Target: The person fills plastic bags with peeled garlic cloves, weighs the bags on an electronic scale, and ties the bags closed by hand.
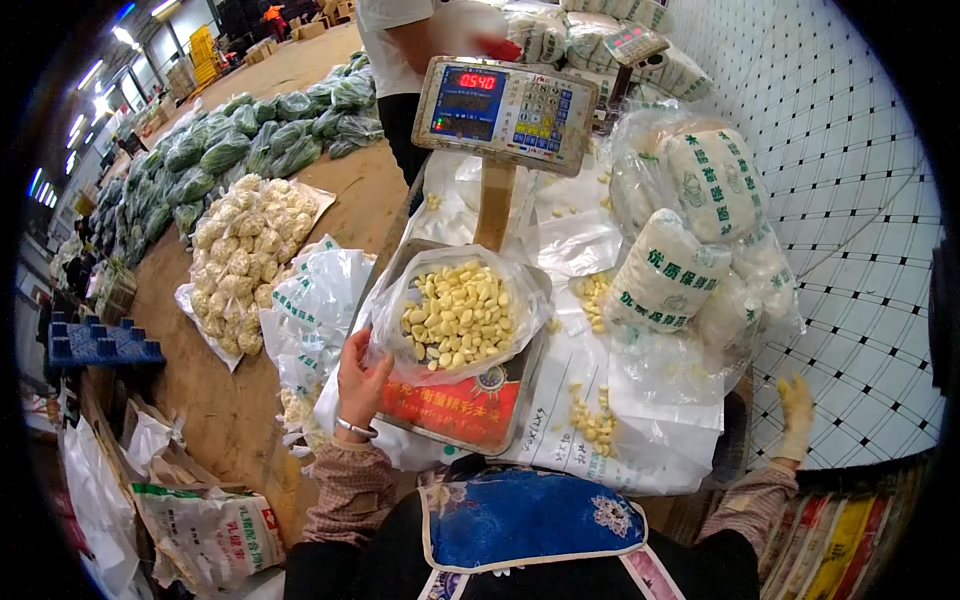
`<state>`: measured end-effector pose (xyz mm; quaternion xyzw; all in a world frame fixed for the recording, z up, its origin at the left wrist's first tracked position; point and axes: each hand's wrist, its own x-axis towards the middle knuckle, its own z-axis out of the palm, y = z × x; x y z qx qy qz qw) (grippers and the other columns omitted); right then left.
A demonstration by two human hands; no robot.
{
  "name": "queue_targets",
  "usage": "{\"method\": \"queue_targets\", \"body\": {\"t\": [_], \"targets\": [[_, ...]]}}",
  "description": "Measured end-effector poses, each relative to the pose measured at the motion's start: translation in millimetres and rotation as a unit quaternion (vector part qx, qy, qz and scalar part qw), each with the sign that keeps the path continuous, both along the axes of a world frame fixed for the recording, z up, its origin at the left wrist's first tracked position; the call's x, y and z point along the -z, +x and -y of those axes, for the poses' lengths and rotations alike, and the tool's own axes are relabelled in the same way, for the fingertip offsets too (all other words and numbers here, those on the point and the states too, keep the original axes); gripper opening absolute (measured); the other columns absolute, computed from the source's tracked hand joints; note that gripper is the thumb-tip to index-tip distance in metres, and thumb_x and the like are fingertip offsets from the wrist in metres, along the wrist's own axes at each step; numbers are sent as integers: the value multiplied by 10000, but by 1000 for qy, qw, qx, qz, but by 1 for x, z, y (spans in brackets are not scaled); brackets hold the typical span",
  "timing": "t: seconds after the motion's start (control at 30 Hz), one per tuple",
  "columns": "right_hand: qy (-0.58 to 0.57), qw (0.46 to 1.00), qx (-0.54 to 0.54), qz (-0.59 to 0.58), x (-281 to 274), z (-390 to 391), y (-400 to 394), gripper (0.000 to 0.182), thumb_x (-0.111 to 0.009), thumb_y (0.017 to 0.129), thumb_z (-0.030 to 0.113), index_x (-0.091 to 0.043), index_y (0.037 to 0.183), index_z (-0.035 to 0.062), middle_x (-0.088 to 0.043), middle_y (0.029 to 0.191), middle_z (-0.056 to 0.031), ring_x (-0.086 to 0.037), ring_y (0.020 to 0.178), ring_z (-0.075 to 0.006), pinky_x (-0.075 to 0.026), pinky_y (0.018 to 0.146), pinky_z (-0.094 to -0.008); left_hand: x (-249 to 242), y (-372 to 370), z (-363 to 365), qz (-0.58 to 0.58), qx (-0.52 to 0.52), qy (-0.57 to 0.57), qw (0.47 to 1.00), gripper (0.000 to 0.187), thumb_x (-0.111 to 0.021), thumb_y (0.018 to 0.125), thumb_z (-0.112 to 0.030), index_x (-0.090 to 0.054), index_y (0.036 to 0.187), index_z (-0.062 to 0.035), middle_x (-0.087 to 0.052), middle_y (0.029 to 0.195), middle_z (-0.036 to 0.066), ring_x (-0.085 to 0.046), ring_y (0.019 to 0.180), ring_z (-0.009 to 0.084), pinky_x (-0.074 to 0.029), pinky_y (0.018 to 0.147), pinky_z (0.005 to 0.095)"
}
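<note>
1. The bag (532, 298) of cloves (462, 312) sits on the scale (452, 405), mouth spread wide.
2. The left hand (362, 382) touches the bag's left side, fingers part-curled; whether they pinch the plastic, I cannot tell.
3. The gloved right hand (796, 415) is well apart, fingers loosely extended, holding nothing visible.
4. A tug on the limp rim could spill cloves; pressure from the left hand could skew the display (477, 81).
5. Film: thin, crinkled, translucent. Cloves: smooth, cream, plump, tapered. Sheet (660, 435): white, creased.
</note>
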<state>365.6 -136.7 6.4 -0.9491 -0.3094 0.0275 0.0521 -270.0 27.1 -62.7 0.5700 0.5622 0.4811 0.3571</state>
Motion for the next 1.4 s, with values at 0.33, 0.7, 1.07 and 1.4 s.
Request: {"method": "queue_targets", "body": {"t": [0.33, 0.7, 1.07, 1.4], "targets": [[396, 851, -336, 85, -18, -106, -114, 499, -554, 806, 208, -378, 1221, -6, -489, 1153, -162, -470, 1054, -255, -352, 909, -345, 0, 4, -10, -150, -23, 38, 988, 559, -685, 669, -131, -418, 1134, 27, -480, 1098, 163, -477, 1026, 262, -378, 891, 333], [203, 781, -408, -427, 72, -230, -327, 581, -636, 732, 355, -466, 1125, -38, -541, 1041, -187, -493, 987, -256, -396, 848, -324, -9, -4, -5, -212, -85, 52, 972, 192, -591, 773, -176, -568, 804, 12, -551, 705, 102, -531, 641, 220, -419, 593, 297], [528, 570, -469, -420, -64, -166, -348, 68, -597, 741, 65, -554, 778, 28, -577, 746, -56, -523, 644, -133, -419, 577, -249, -141, 52, 16, 162, 146, 197, 956, 333, -554, 797, -187, -479, 1076, -20, -523, 1036, 138, -512, 872, 197, -417, 751, 348], [261, 613, -726, -170, -40, -157, -356, 1037, -792, 497, 393, -247, 1290, 7, -345, 1270, -130, -257, 1212, -303, -226, 992, -373, -131, 86, 17, 23, 224, 204, 953, 146, -556, 744, -27, -511, 883, -27, -539, 774, 80, -518, 738, 154, -415, 640, 277]]}}
